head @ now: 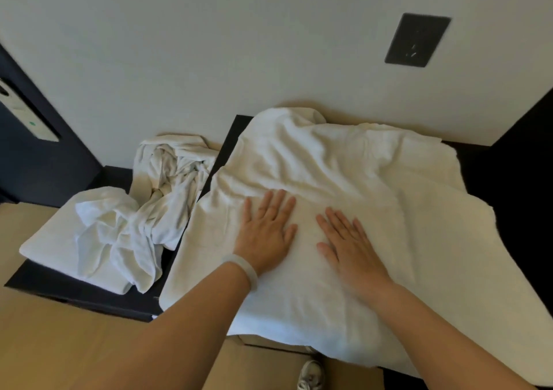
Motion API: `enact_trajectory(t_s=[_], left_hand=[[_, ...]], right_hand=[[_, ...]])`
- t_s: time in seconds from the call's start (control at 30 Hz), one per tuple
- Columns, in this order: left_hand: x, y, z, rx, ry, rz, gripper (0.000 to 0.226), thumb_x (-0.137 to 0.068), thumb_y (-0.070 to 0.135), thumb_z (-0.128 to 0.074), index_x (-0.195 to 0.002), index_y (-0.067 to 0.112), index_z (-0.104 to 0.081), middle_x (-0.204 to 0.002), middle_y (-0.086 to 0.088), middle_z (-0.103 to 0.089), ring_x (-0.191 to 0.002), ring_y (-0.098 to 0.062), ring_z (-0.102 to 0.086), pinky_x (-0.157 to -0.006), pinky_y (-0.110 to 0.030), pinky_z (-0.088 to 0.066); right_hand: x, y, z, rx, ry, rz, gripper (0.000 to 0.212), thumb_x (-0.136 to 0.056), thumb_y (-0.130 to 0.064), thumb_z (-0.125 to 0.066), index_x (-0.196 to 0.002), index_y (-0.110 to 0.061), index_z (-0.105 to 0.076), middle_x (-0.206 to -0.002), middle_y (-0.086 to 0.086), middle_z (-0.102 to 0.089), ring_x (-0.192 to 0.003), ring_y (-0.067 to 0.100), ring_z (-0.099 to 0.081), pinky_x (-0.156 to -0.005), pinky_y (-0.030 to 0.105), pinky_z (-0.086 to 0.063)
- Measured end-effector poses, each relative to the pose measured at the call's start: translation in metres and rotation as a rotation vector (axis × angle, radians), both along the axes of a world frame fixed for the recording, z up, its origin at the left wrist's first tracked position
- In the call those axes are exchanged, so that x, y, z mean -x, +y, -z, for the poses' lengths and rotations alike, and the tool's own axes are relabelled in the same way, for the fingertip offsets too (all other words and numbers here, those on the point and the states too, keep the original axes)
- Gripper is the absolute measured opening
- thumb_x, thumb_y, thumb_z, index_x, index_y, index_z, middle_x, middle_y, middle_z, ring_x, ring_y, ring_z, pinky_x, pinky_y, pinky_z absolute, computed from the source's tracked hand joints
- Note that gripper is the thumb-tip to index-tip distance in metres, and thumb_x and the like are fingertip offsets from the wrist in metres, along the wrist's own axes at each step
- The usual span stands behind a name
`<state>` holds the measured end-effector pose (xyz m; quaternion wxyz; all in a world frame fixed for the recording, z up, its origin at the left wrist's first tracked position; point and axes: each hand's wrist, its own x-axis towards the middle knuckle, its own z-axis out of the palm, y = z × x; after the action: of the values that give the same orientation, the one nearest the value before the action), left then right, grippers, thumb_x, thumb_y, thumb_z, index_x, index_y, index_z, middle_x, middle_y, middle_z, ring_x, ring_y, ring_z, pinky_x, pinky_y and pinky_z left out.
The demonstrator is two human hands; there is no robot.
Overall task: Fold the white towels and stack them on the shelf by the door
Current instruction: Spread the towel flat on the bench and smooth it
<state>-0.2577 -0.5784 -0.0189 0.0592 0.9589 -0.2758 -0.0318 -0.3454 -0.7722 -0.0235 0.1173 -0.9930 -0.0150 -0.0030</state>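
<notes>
A large white towel (344, 162) lies spread over a dark surface (478, 162), still rumpled along its far side near the wall. My left hand (266, 231) presses flat on the towel with straight fingers, a pale bangle on its wrist. Just to its right, my right hand (350, 249) also lies flat on the towel, fingers spread. On the lower dark shelf (74, 291) at the left sits a folded white towel (51, 240) with a crumpled heap of white cloth (143, 210) on and behind it.
A dark door (33, 162) with a lock plate (27, 111) stands at the far left. A black wall plate (417, 39) hangs on the pale wall above the towel. Tan floor lies below, with a shoe (311, 374) at the bottom edge.
</notes>
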Motion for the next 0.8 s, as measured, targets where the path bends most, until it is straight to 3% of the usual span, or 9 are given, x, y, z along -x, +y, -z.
enact_trajectory(t_s=[0.07, 0.17, 0.27, 0.37, 0.5, 0.57, 0.67, 0.73, 0.8], left_hand=[[0.0, 0.005, 0.003, 0.013, -0.01, 0.0, 0.071, -0.089, 0.056, 0.009, -0.156, 0.034, 0.007, -0.163, 0.008, 0.015, -0.149, -0.014, 0.019, -0.12, -0.051, 0.009], [-0.001, 0.007, 0.01, 0.074, -0.055, -0.007, 0.065, -0.095, 0.053, -0.003, -0.157, 0.033, -0.004, -0.163, 0.008, 0.005, -0.15, -0.015, 0.01, -0.12, -0.047, 0.009], [0.006, -0.013, 0.004, 0.096, -0.137, -0.079, 0.064, -0.093, 0.035, -0.023, -0.151, 0.012, -0.034, -0.159, -0.009, -0.027, -0.147, -0.03, -0.023, -0.117, -0.049, -0.003], [0.025, -0.073, -0.011, 0.193, -0.144, 0.124, 0.057, -0.081, 0.018, -0.037, -0.127, -0.006, -0.06, -0.134, -0.023, -0.057, -0.129, -0.038, -0.051, -0.112, -0.049, -0.019], [0.029, -0.156, -0.019, 0.274, -0.022, 0.317, 0.055, -0.097, 0.036, -0.029, -0.139, 0.009, -0.053, -0.144, -0.009, -0.053, -0.136, -0.024, -0.046, -0.117, -0.039, -0.024], [0.018, -0.17, -0.007, 0.226, 0.004, 0.273, 0.063, -0.103, 0.048, -0.013, -0.144, 0.015, -0.047, -0.151, -0.005, -0.044, -0.141, -0.023, -0.039, -0.119, -0.04, -0.022], [0.01, -0.172, 0.008, 0.112, -0.041, 0.3, 0.059, -0.101, 0.049, -0.025, -0.146, 0.017, -0.045, -0.155, -0.002, -0.038, -0.142, -0.022, -0.036, -0.112, -0.045, -0.021], [0.01, -0.173, 0.01, 0.124, -0.067, 0.304, 0.059, -0.097, 0.047, -0.032, -0.146, 0.018, -0.045, -0.155, -0.001, -0.038, -0.143, -0.02, -0.035, -0.111, -0.045, -0.021], [0.01, -0.173, 0.011, 0.127, -0.091, 0.304, 0.059, -0.096, 0.047, -0.033, -0.147, 0.019, -0.044, -0.156, 0.0, -0.037, -0.144, -0.018, -0.034, -0.112, -0.044, -0.021]], right_hand=[[0.011, -0.023, 0.002, -0.01, -0.018, -0.02, 0.073, -0.101, -0.06, -0.007, -0.151, -0.017, -0.037, -0.158, -0.001, -0.025, -0.147, 0.017, -0.028, -0.12, 0.025, -0.002], [0.035, -0.055, 0.002, 0.018, -0.039, 0.009, 0.062, -0.105, -0.051, -0.017, -0.149, -0.015, -0.042, -0.157, 0.001, -0.033, -0.145, 0.013, -0.026, -0.119, 0.027, -0.009], [0.043, -0.052, -0.003, 0.026, -0.072, 0.054, 0.056, -0.099, -0.043, -0.035, -0.147, -0.016, -0.045, -0.153, 0.004, -0.043, -0.143, 0.015, -0.034, -0.116, 0.033, -0.018], [0.035, -0.04, 0.002, 0.03, -0.126, 0.06, 0.058, -0.092, -0.041, -0.042, -0.145, -0.016, -0.048, -0.151, 0.003, -0.046, -0.141, 0.018, -0.041, -0.113, 0.038, -0.022], [0.027, -0.072, -0.021, -0.716, -0.157, 0.278, 0.038, -0.083, -0.017, -0.053, -0.112, -0.032, -0.072, -0.121, -0.015, -0.067, -0.116, 0.002, -0.059, -0.104, 0.031, -0.043], [0.038, -0.111, -0.037, -0.857, -0.248, 0.577, 0.032, -0.085, -0.011, -0.058, -0.087, -0.039, -0.073, -0.098, -0.017, -0.072, -0.1, 0.006, -0.066, -0.092, 0.028, -0.049], [0.063, -0.173, -0.048, -0.524, -0.272, 0.895, 0.037, -0.087, 0.008, -0.056, -0.111, -0.018, -0.067, -0.116, 0.003, -0.064, -0.114, 0.027, -0.056, -0.094, 0.027, -0.041], [0.077, -0.203, -0.05, -0.267, -0.067, 1.021, 0.042, -0.09, -0.005, -0.061, -0.13, -0.014, -0.056, -0.132, 0.009, -0.053, -0.122, 0.03, -0.048, -0.1, 0.036, -0.04], [0.084, -0.218, -0.055, -0.293, 0.1, 1.063, 0.048, -0.089, -0.017, -0.067, -0.134, -0.014, -0.052, -0.134, 0.009, -0.048, -0.119, 0.028, -0.049, -0.097, 0.038, -0.044]])
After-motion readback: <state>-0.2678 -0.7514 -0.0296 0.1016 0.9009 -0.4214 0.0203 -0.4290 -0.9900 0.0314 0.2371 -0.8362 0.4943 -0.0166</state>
